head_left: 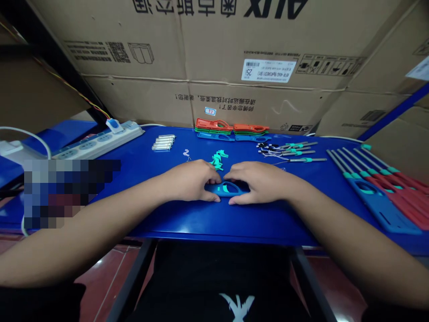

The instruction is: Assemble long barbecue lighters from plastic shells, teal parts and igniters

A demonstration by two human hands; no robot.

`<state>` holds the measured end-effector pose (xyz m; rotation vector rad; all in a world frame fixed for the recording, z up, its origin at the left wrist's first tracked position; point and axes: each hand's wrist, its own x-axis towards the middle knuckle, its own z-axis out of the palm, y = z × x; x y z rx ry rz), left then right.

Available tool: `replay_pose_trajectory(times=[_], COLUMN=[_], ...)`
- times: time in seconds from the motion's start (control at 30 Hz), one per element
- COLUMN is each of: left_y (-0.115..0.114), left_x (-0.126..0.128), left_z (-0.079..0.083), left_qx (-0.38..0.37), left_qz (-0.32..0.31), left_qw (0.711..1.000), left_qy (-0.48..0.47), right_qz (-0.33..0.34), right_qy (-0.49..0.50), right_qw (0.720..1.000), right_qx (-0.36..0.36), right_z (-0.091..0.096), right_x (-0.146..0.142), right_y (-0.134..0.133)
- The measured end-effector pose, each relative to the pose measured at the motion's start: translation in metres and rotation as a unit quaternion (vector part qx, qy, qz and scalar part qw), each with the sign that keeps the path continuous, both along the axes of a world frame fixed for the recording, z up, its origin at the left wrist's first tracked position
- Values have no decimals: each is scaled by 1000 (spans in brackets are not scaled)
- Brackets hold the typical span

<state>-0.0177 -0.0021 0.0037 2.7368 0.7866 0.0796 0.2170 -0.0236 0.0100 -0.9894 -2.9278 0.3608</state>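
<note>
Here, a grasp by the left hand (189, 181) and right hand (259, 181) on one blue plastic piece (228, 189), toward the near side of the table (181, 219) (two orange stacks (214, 125) on the far side).

Left hand (188, 181), right hand (260, 182), curled inward, nearly meeting

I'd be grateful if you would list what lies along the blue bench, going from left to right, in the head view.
White power strip → clear slim tubes → small wire piece → teal plastic pieces → wired pins with teal collars → red-bodied rods
</note>
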Motion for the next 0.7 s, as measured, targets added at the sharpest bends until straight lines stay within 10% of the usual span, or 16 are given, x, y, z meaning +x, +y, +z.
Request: replay_pose_trajectory(times=[0.7], left_y=[-10], left_x=[1], left_z=[0], left_qx=[42], left_qz=[34], left_qw=[998], left_qy=[30], right_qz=[41], right_qy=[167], right_qw=[985], right_qx=[-2], right_z=[-33], right_x=[-9], right_y=[9])
